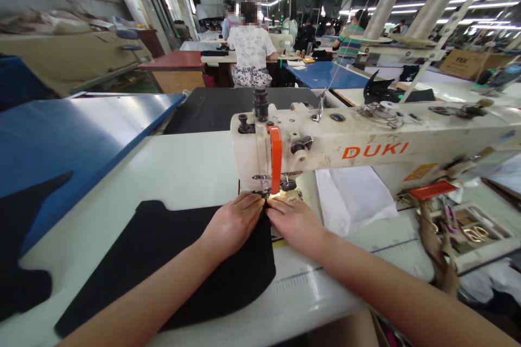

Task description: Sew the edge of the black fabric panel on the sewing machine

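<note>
The black piece (146, 244) lies flat on the pale worktop (191, 171), stretching from the near left to beneath the head of the sewing machine (252, 152). The left hand (234, 225) rests on its far right part and the right hand (299, 225) meets its right edge, both with fingers drawn together; whether they pinch it, I cannot tell. Right of them lies a white sheet (354, 200).

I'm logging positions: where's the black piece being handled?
In the head view, the black piece lies left of centre on the pale table, partly under the left hand, its upper right end near the orange strip.
</note>
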